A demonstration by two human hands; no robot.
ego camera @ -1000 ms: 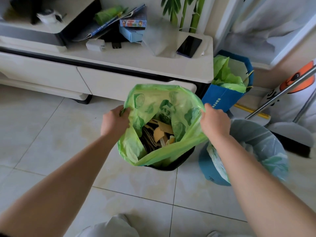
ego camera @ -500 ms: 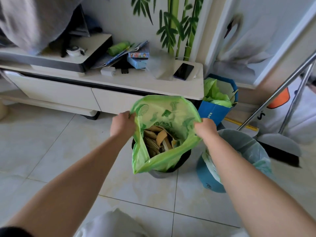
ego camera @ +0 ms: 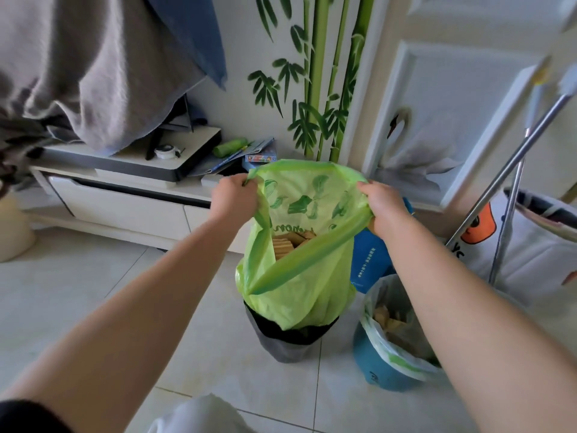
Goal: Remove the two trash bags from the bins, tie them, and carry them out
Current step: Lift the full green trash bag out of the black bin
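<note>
A green trash bag with cardboard scraps inside hangs stretched above the dark grey bin, its bottom still inside the bin's rim. My left hand grips the bag's rim on the left, and my right hand grips it on the right. Beside it on the right stands a blue bin lined with a pale translucent trash bag holding more scraps.
A low white TV cabinet runs along the wall behind the bins, draped with grey cloth. A blue paper bag stands behind the blue bin. Metal broom handles lean at the right. The floor is tiled.
Both hands have pulled the green bag upward, so most of it is now out of the grey bin. The view has tilted up toward the wall.
</note>
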